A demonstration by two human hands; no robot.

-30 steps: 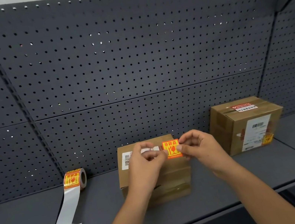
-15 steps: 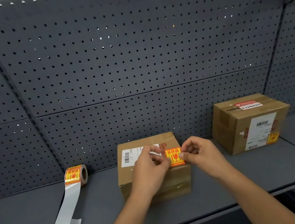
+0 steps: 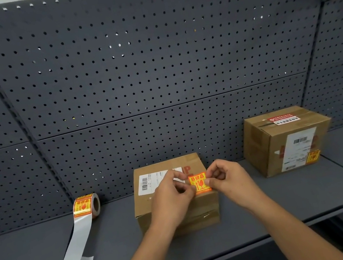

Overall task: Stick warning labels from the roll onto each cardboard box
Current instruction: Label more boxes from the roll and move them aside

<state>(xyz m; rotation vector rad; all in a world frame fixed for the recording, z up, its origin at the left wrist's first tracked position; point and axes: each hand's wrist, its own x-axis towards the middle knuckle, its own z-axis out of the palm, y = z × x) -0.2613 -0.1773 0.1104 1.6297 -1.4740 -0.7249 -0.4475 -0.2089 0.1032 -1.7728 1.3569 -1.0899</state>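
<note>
Both sets of fingertips pinch one small orange-and-yellow square warning label [image 3: 199, 183], the left hand [image 3: 172, 194] on its left edge and the right hand [image 3: 229, 180] on its right, fingers narrow and closed on the sticker. A second ago they held it higher, over the back of the box top; now it has come down and forward to the near right corner of the low brown cardboard box [image 3: 177, 210], its lower edge about at the top's front rim. Whether it already touches the cardboard I cannot tell. I'd judge the placing is nearly done and pressing it flat comes next, with some risk of a crease if one side lands first.

The box's white shipping slip [image 3: 149, 182] sits just left of the label, partly behind the left hand. Further right, well apart, the taller brown cardboard box [image 3: 285, 140] already carries a yellow sticker [image 3: 313, 156] low on its front. To the left, the roll of labels [image 3: 86, 205] stands on the dark grey metal shelf [image 3: 291, 200], its empty white backing strip [image 3: 76, 247] trailing forward.
</note>
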